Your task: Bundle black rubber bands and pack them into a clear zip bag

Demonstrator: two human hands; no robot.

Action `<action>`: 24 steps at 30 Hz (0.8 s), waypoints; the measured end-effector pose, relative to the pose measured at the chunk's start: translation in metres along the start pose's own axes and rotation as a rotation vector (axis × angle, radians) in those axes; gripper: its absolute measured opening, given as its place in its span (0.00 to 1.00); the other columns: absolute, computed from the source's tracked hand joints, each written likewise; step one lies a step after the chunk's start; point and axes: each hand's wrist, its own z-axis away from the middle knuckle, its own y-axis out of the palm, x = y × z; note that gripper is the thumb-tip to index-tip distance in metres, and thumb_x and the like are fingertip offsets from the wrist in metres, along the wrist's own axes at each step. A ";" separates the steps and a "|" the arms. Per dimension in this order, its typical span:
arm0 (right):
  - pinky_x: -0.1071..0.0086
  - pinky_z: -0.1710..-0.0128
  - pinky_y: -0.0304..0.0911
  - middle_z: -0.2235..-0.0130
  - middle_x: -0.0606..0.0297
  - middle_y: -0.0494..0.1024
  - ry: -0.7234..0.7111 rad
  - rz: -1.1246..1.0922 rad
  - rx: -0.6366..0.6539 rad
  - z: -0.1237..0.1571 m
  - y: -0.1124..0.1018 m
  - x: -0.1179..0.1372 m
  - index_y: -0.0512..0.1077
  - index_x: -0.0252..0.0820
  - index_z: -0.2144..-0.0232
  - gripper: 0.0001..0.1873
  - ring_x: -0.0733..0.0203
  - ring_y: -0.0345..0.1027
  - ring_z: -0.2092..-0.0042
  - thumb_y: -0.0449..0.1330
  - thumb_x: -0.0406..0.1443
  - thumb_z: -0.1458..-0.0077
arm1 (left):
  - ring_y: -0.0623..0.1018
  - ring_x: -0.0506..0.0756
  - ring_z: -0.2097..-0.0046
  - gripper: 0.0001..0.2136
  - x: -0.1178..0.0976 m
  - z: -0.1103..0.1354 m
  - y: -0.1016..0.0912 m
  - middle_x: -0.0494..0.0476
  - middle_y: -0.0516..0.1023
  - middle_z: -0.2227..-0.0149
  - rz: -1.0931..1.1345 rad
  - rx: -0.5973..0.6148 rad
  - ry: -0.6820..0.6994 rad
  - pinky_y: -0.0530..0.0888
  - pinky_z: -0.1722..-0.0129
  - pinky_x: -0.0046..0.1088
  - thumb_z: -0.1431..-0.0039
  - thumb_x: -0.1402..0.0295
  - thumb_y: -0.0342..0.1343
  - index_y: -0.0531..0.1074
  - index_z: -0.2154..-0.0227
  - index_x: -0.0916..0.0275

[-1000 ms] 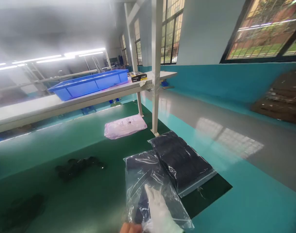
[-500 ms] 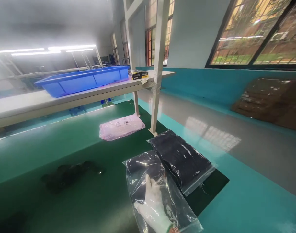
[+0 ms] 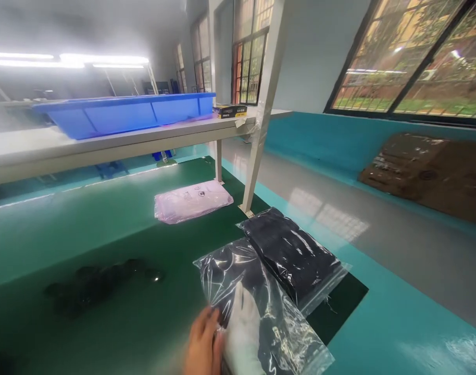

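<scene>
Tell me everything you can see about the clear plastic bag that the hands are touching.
The clear plastic bag is thin, glossy and wrinkled, with dark folded fabric inside. It lies flat on the green table, its far right edge tucked under a second bag of dark fabric. The left hand, bare, touches its near left edge. The right hand, in a white glove, seems to be inside the bag, pressing the fabric.

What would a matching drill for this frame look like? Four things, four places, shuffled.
Things:
1. blue tray
2. pink bag
3. black-and-yellow box
4. clear bag

Places:
A. under the two hands, near edge of the green mat
B. on the white shelf, left part
C. on the green mat below the shelf
D. on the shelf by the post

Pairs: 1-B, 2-C, 3-D, 4-A
</scene>
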 end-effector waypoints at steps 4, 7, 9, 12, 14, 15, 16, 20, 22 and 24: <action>0.56 0.40 0.42 0.39 0.57 0.49 -0.073 0.006 -0.088 0.004 0.010 -0.014 0.44 0.37 0.38 0.45 0.45 0.38 0.38 0.53 0.34 0.59 | 0.62 0.55 0.42 0.23 0.006 -0.022 -0.008 0.60 0.58 0.42 0.088 0.178 -0.114 0.62 0.45 0.30 0.40 0.63 0.38 0.61 0.44 0.64; 0.55 0.40 0.44 0.39 0.58 0.48 -0.118 0.003 -0.125 0.007 0.010 -0.020 0.45 0.36 0.39 0.46 0.46 0.37 0.38 0.54 0.36 0.61 | 0.66 0.54 0.47 0.21 0.003 -0.032 -0.023 0.58 0.64 0.46 0.052 0.207 -0.082 0.65 0.49 0.29 0.41 0.64 0.40 0.66 0.48 0.61; 0.52 0.41 0.42 0.38 0.57 0.47 -0.114 0.006 -0.159 0.009 0.009 -0.020 0.46 0.36 0.39 0.48 0.44 0.37 0.38 0.55 0.37 0.65 | 0.69 0.53 0.51 0.17 -0.002 -0.051 -0.034 0.56 0.69 0.51 -0.004 0.203 -0.043 0.66 0.52 0.30 0.40 0.64 0.39 0.70 0.54 0.57; 0.48 0.42 0.39 0.38 0.52 0.44 -0.086 0.032 -0.248 0.013 0.010 -0.017 0.48 0.38 0.41 0.50 0.40 0.40 0.39 0.57 0.38 0.70 | 0.69 0.53 0.53 0.16 -0.017 -0.094 -0.043 0.54 0.70 0.54 -0.033 0.119 0.102 0.66 0.54 0.29 0.39 0.68 0.39 0.69 0.54 0.56; 0.46 0.43 0.40 0.39 0.48 0.43 -0.057 0.056 -0.292 0.018 0.014 -0.015 0.47 0.37 0.41 0.51 0.37 0.42 0.40 0.58 0.39 0.70 | 0.68 0.54 0.53 0.15 -0.027 -0.122 -0.041 0.55 0.69 0.54 -0.059 0.135 0.258 0.65 0.53 0.30 0.40 0.70 0.42 0.69 0.54 0.58; 0.45 0.43 0.41 0.39 0.48 0.43 -0.029 0.065 -0.296 0.020 0.017 -0.014 0.46 0.36 0.40 0.52 0.35 0.42 0.40 0.58 0.39 0.70 | 0.68 0.55 0.54 0.14 -0.031 -0.133 -0.038 0.55 0.70 0.56 -0.076 0.154 0.325 0.64 0.54 0.32 0.42 0.71 0.45 0.69 0.55 0.58; 0.45 0.44 0.43 0.39 0.48 0.43 0.005 0.070 -0.291 0.023 0.020 -0.014 0.44 0.36 0.40 0.53 0.35 0.41 0.40 0.58 0.39 0.70 | 0.68 0.56 0.55 0.13 -0.035 -0.142 -0.034 0.55 0.70 0.57 -0.088 0.174 0.379 0.64 0.54 0.33 0.43 0.71 0.47 0.70 0.56 0.58; 0.49 0.45 0.49 0.38 0.56 0.45 0.113 0.042 -0.222 0.025 0.027 -0.013 0.42 0.35 0.40 0.53 0.38 0.42 0.40 0.55 0.36 0.71 | 0.69 0.56 0.57 0.09 -0.038 -0.157 -0.019 0.55 0.70 0.60 -0.084 0.218 0.438 0.65 0.56 0.32 0.46 0.69 0.52 0.71 0.61 0.59; 0.51 0.45 0.50 0.38 0.60 0.44 0.117 0.027 -0.179 0.022 0.025 -0.011 0.44 0.35 0.40 0.53 0.41 0.41 0.40 0.54 0.36 0.72 | 0.69 0.56 0.56 0.09 -0.037 -0.159 -0.018 0.54 0.71 0.60 -0.072 0.224 0.437 0.65 0.55 0.32 0.45 0.69 0.52 0.72 0.62 0.58; 0.51 0.44 0.49 0.37 0.62 0.44 0.107 0.032 -0.146 0.019 0.020 -0.009 0.47 0.35 0.40 0.51 0.42 0.40 0.39 0.54 0.36 0.71 | 0.69 0.55 0.55 0.10 -0.033 -0.157 -0.023 0.53 0.71 0.59 -0.053 0.233 0.421 0.65 0.54 0.31 0.45 0.68 0.52 0.72 0.60 0.57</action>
